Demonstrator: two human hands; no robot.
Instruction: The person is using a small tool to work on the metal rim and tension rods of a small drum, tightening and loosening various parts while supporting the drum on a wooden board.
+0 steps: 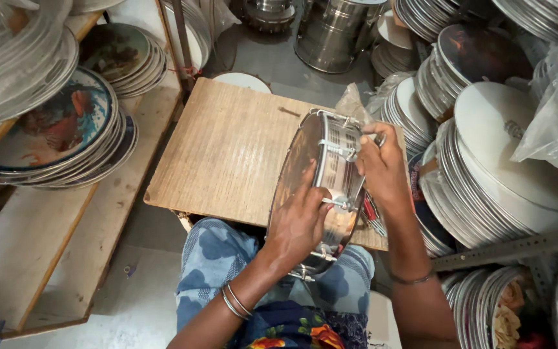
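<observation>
A round metal frame drum (327, 169) with a shiny head and steel tension lugs stands on its edge on a wooden board (227, 152) across my lap. My left hand (297, 216) lies flat against the drum head, with its thumb on the rim. At the top right of the rim, my right hand (382, 167) is closed around a small metal tool or lug; which of the two I cannot tell.
Stacks of drum heads and metal hoops (485, 174) fill the racks on the right. Painted round heads (59, 126) lie piled on a wooden shelf at the left. Steel drum shells (334, 32) stand on the floor ahead.
</observation>
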